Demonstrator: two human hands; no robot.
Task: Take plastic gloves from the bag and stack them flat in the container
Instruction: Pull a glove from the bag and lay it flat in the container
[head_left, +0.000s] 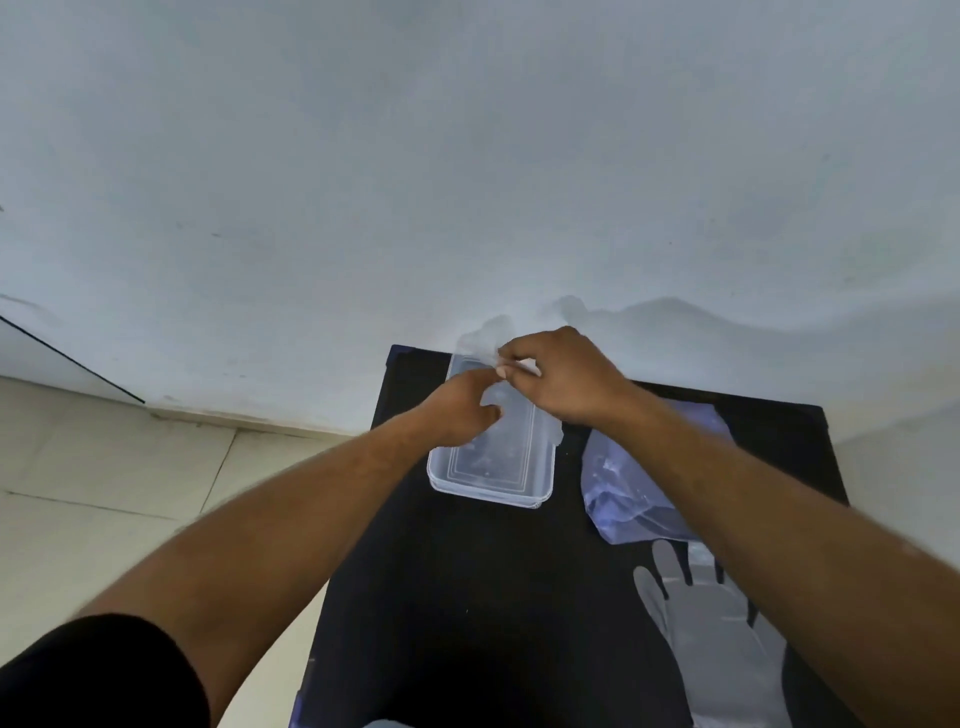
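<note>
Your right hand pinches a thin clear glove between thumb and fingertips, closed on the film at the far end of the container. Your left hand reaches in from the other side, with its fingers stretched toward the same film; I cannot tell if they already hold it or only touch it. I think you hold the glove with both hands because the film is limp, and this way you can spread it flat before you lay it down.

The container is clear, rectangular and open, and it stands on the black table. Its bottom shows through, so it looks nearly empty; I cannot tell if any glove lies inside already.

Just to the right of it the bag lies crumpled, partly under your right forearm. Nearer to you, one more glove lies flat on the table, well apart from the container and not yet stacked.
</note>
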